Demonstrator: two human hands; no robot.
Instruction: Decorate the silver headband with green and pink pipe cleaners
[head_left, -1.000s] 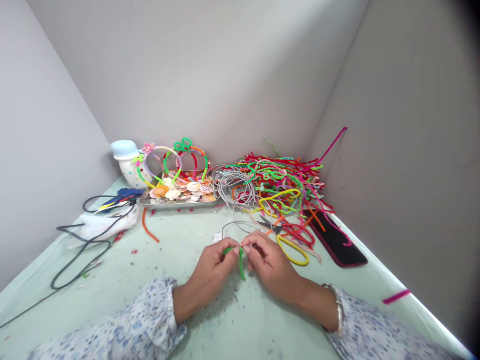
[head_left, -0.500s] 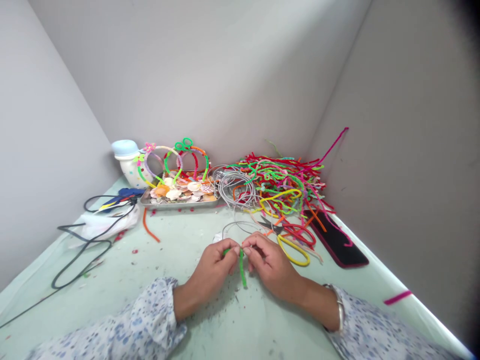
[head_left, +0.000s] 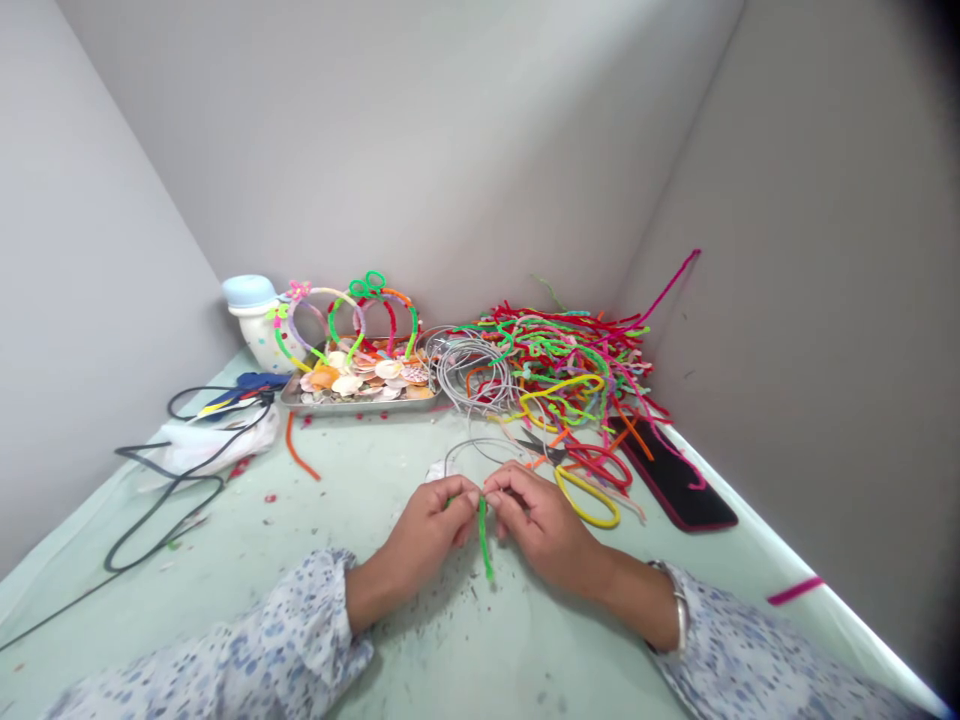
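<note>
Pinching the green strip, the left hand rests beside the right hand, whose closed fingertips hide any hold. Likely light and pliable, the strip suits upper-end gripping.

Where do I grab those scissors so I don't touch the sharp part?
Probably by the yellow loop, reaching in from the near right side. The scissors lie with their dark blades pointing away to the left, and the loop opens out toward the near right. It's the handle closest to you, so your fingers should stay clear of the blades.
</note>
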